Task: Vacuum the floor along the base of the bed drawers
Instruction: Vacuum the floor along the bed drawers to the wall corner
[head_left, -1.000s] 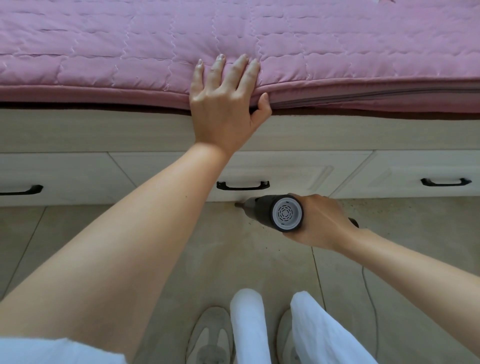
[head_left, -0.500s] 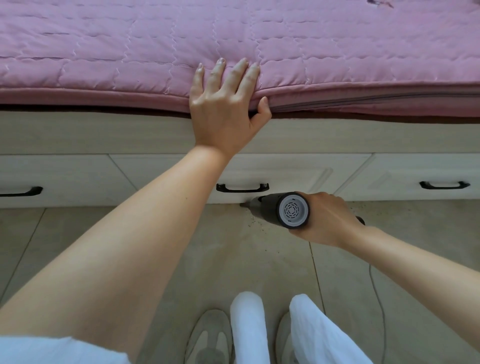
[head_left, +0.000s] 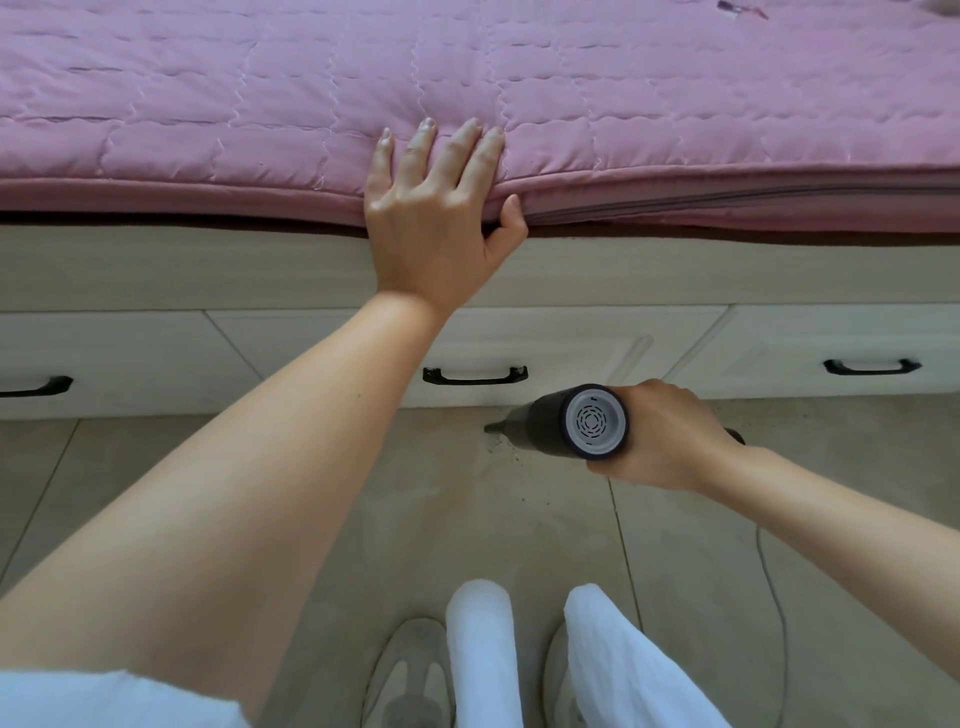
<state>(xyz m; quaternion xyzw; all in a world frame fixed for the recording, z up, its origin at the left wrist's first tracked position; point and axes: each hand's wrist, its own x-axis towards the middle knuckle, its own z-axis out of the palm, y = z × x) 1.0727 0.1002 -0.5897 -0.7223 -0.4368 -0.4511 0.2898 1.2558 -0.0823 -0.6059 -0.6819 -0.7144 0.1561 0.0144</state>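
Left hand (head_left: 434, 218): spread flat on the edge of the pink mattress (head_left: 675, 104), fingers straight, thumb hooked under the rim; likely a brace for the low lean.
Drawers (head_left: 571, 343): shut, black handles out, meeting the floor (head_left: 457, 519) in a seam just beyond the nozzle.
Handheld vacuum (head_left: 566, 422): low and near level, narrow tip aimed left at specks beside the seam.
Right hand (head_left: 670, 436): wrapped tight round the vacuum's grip, apparently to steer the tip along the base.
Cord (head_left: 774, 597): trailing back across the tiles.
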